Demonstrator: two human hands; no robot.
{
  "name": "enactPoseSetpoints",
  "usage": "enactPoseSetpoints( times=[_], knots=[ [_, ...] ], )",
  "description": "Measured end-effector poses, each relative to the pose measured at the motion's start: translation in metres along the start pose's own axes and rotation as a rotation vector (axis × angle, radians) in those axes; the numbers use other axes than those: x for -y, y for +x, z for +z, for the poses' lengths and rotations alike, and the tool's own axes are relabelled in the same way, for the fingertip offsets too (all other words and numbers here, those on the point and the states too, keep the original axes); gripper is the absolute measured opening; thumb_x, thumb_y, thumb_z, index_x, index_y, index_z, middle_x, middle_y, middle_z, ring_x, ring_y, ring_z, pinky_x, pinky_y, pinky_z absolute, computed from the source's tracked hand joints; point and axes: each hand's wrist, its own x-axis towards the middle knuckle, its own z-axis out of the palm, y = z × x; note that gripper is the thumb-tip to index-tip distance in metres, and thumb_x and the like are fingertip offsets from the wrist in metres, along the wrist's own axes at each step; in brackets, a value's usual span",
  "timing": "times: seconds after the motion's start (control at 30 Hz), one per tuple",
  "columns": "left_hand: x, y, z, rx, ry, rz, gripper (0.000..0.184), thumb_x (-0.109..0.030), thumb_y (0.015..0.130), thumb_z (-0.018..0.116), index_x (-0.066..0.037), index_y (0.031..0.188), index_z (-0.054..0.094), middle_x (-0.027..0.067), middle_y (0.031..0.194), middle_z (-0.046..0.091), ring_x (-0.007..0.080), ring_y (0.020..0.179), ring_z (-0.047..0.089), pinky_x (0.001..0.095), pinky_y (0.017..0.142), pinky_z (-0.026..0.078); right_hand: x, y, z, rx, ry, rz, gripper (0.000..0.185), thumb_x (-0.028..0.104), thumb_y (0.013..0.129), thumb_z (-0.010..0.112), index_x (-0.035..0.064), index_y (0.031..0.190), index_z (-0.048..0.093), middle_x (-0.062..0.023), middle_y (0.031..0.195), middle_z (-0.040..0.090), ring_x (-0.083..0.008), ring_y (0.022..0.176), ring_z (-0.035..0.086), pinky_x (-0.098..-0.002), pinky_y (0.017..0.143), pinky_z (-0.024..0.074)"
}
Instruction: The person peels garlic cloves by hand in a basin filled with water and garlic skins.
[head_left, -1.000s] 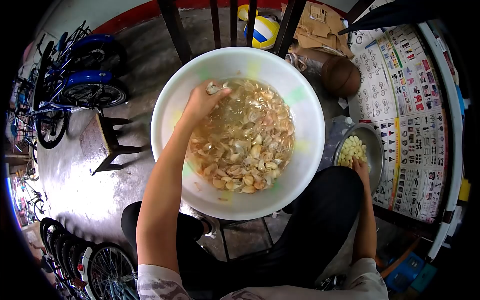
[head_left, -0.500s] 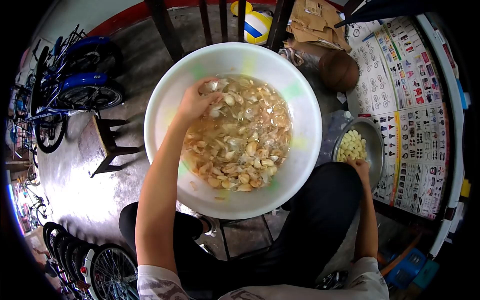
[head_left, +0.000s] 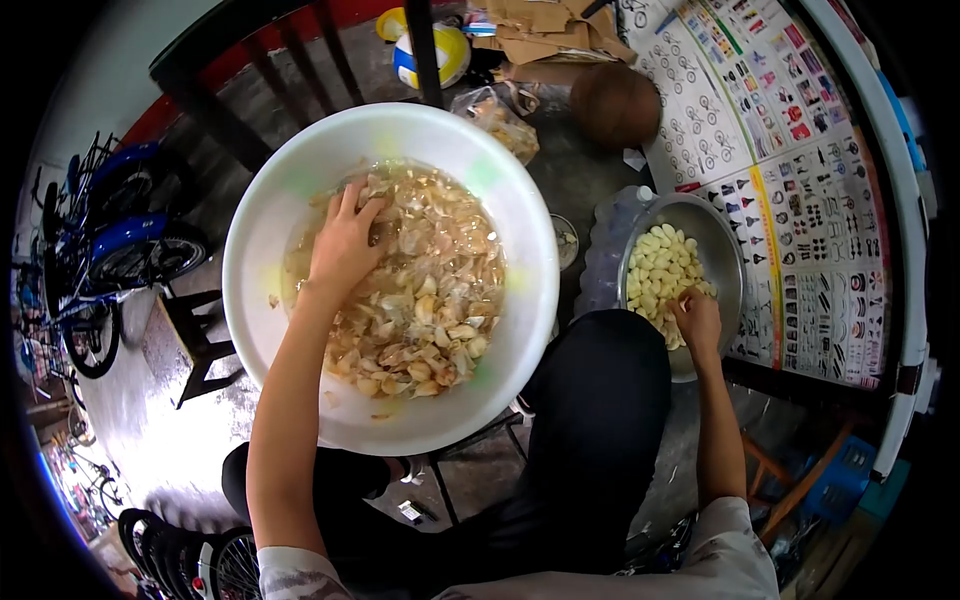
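A large white plastic basin holds water with a mass of garlic cloves and loose skins in it. My left hand reaches into its left part, fingers apart and tips down among the wet skins. To the right, a metal bowl contains many peeled garlic cloves. At that bowl's near side is my right hand, its fingers curled together over the cloves. Whatever lies between those fingertips is hidden.
My knee rises between basin and bowl. A slatted wooden chair stands behind the basin. A clear plastic bag, a basketball and a volleyball lie beyond. A printed poster board borders the right; bicycles stand left.
The view has turned right, so basin and bowl appear farther left. My left hand, earlier with fingers around garlic pieces, now has them spread in the skins. My right hand remains at the bowl.
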Motion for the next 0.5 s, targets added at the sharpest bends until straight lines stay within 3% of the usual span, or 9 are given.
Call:
enactPoseSetpoints(
  times=[0.03, 0.07, 0.17, 0.33, 0.4, 0.43, 0.47, 0.5],
  knots=[
    [0.003, 0.002, 0.002, -0.03, -0.029, 0.03, 0.049, -0.013, 0.072, 0.077, -0.014, 0.119, 0.061, 0.0078, 0.132, 0.053, 0.0332, 0.119, 0.052, 0.0442, 0.09, 0.052, -0.006, -0.002, 0.003, -0.101, 0.029, -0.049, 0.018, 0.02, 0.082, 0.069, 0.0022, 0.083, 0.064, -0.0165, 0.078, 0.066, -0.0366, 0.067, 0.064, -0.0425, 0.061, 0.0498],
    [0.008, 0.003, 0.002, -0.027, -0.028, 0.038, 0.049, -0.013, 0.072, 0.077, -0.014, 0.119, 0.061, 0.0078, 0.132, 0.053, 0.0332, 0.119, 0.052, 0.0442, 0.09, 0.052, -0.011, -0.002, 0.008, -0.202, 0.059, -0.1, 0.016, 0.016, 0.084, 0.067, 0.0015, 0.09, 0.063, -0.0181, 0.084, 0.066, -0.0358, 0.068, 0.065, -0.0425, 0.062, 0.0498],
    [0.011, 0.004, -0.004, -0.035, -0.403, -0.235, 0.045, -0.003, 0.071, 0.072, -0.006, 0.114, 0.06, 0.0179, 0.096, 0.068, 0.037, 0.089, 0.065, 0.0412, 0.083, 0.05, -0.061, 0.011, 0.035, -0.215, 0.253, -0.257, 0.015, 0.007, 0.089, 0.058, -0.0011, 0.101, 0.059, -0.0193, 0.086, 0.064, -0.0336, 0.066, 0.066, -0.0408, 0.061, 0.0499],
    [0.037, 0.0, -0.003, -0.111, -0.472, -0.35, 0.036, -0.001, 0.075, 0.069, -0.002, 0.111, 0.065, 0.0164, 0.087, 0.066, 0.0276, 0.078, 0.06, 0.0363, 0.077, 0.049, -0.02, 0.003, -0.015, -0.027, 0.451, -0.124, 0.012, 0.006, 0.091, 0.059, -0.0048, 0.094, 0.064, -0.0158, 0.077, 0.061, -0.0249, 0.058, 0.064, -0.0362, 0.058, 0.0477],
    [0.059, 0.0, 0.009, -0.218, -0.373, -0.111, 0.037, 0.001, 0.079, 0.065, -0.002, 0.115, 0.065, 0.0141, 0.09, 0.067, 0.0243, 0.079, 0.059, 0.0351, 0.079, 0.049, -0.002, 0.003, -0.034, 0.011, 0.46, -0.108, 0.015, 0.009, 0.091, 0.061, -0.0049, 0.091, 0.066, -0.0136, 0.074, 0.061, -0.0208, 0.055, 0.062, -0.0338, 0.056, 0.0463],
    [0.036, 0.002, -0.012, -0.009, -0.581, -0.424, 0.037, 0.003, 0.082, 0.061, -0.002, 0.118, 0.064, 0.0136, 0.101, 0.068, 0.0226, 0.091, 0.062, 0.0333, 0.085, 0.049, 0.008, 0.002, -0.043, 0.042, 0.483, -0.035, 0.017, 0.012, 0.091, 0.062, -0.005, 0.09, 0.067, -0.0112, 0.071, 0.061, -0.0171, 0.055, 0.06, -0.0319, 0.055, 0.045],
    [0.038, 0.001, -0.011, -0.005, -0.58, -0.423, 0.037, 0.003, 0.082, 0.061, -0.002, 0.118, 0.064, 0.0136, 0.101, 0.068, 0.0226, 0.091, 0.062, 0.0333, 0.085, 0.049, 0.012, 0.003, -0.046, 0.073, 0.506, 0.039, 0.02, 0.014, 0.091, 0.064, -0.0051, 0.088, 0.068, -0.0087, 0.068, 0.06, -0.0133, 0.056, 0.058, -0.0299, 0.054, 0.0437],
    [0.042, 0.001, -0.011, -0.022, -0.623, -0.285, 0.037, 0.003, 0.082, 0.06, -0.002, 0.119, 0.064, 0.0121, 0.1, 0.069, 0.0213, 0.089, 0.063, 0.0326, 0.083, 0.049, 0.009, 0.005, -0.044, 0.073, 0.508, 0.042, 0.02, 0.014, 0.091, 0.064, -0.0051, 0.088, 0.068, -0.0087, 0.068, 0.06, -0.0133, 0.056, 0.058, -0.0299, 0.054, 0.0437]
  ],
)
